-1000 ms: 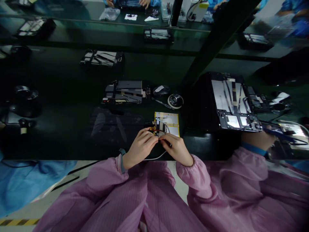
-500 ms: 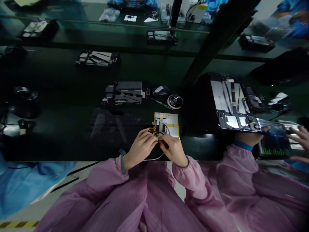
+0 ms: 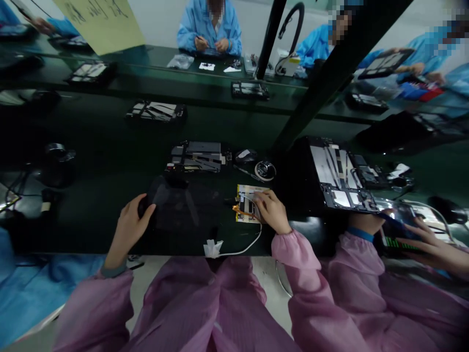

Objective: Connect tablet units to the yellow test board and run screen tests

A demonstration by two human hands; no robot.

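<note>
My left hand (image 3: 129, 229) grips the left edge of a dark glossy panel (image 3: 186, 211) that lies flat on the green bench. My right hand (image 3: 270, 211) rests on a small yellow-edged board (image 3: 245, 195) with an orange flex strip and a white cable (image 3: 242, 248); its fingers are curled on the board's parts. A white connector tab (image 3: 212, 248) lies at the bench's front edge between my two pink sleeves.
An opened device chassis (image 3: 198, 156), a dark mouse-like object (image 3: 246, 155) and a tape roll (image 3: 265, 169) lie behind the panel. A black frame post (image 3: 322, 78) slants up. A neighbour in pink at my right handles a device (image 3: 399, 225). Workers in blue sit across.
My left hand left the small board and moved out left to the dark panel's edge. My right hand stayed on the board. The view tilted up, showing the workers opposite.
</note>
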